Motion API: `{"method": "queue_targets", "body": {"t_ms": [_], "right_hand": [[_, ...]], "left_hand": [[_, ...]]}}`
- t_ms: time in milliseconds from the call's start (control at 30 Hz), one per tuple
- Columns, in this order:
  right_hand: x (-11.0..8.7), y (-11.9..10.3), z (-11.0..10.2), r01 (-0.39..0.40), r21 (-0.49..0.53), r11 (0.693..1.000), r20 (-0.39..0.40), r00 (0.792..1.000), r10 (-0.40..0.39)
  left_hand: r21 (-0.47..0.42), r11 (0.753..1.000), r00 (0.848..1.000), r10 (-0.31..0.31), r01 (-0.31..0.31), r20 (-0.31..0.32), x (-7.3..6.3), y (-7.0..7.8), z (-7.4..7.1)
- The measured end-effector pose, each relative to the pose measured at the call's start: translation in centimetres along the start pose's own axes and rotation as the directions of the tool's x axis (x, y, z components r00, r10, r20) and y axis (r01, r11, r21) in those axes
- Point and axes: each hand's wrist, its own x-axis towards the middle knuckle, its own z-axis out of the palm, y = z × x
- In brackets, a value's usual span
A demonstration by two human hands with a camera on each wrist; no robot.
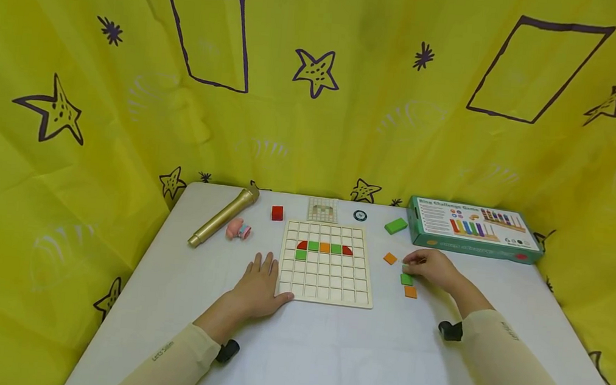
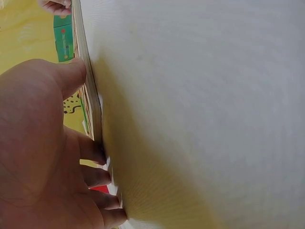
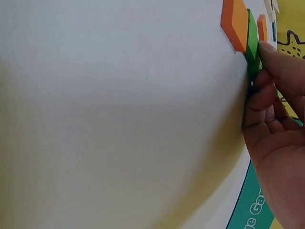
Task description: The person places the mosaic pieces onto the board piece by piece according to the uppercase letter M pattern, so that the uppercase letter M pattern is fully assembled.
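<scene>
Head view puts your right hand among the loose tiles, its thumb and fingers pinching a green tile they mostly hide; I cannot tell whether it is off the counter. From those fingers the board lies to the left, and the square tile gives you no long axis to line up. Just nearer you lie a second green tile and a near orange tile; the far orange tile sits between your fingers and the board. A strip of counter runs on to the board's right edge. Your left hand rests with fingers straight and spread, thumb touching the board's near left corner. A green piece sits below the left end of the coloured row, with plain cells to its right.
</scene>
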Motion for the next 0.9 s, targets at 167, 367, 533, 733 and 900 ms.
{"method": "queue_targets", "body": {"t_ms": [167,367,533,733,900], "right_hand": [[0.1,0.4,-0.4,-0.012,-0.001,1.000,0.050,0.999,0.012],[0.0,-0.4,-0.8,0.034,-0.025,0.999,0.103,0.994,-0.031],[0.1,-0.9,-0.8,0.044,-0.049,0.998,0.101,0.994,-0.039],[0.4,-0.8,-0.6,0.042,-0.029,0.999,0.085,0.996,-0.039],[0.9,-1.6,-0.7,0.050,0.031,0.998,0.064,0.997,-0.051]], "left_hand": [[-0.020,1.000,1.000,0.011,-0.012,-0.006,0.0,-0.1,0.0],[-0.011,1.000,1.000,0.011,-0.011,-0.007,0.0,-0.1,0.0],[-0.004,1.000,1.000,0.000,0.000,0.005,0.0,-0.2,0.1],[-0.005,1.000,1.000,-0.009,0.009,0.009,0.1,-0.1,0.2],[0.000,1.000,1.000,-0.004,0.004,0.003,0.2,-0.2,0.4]]}}
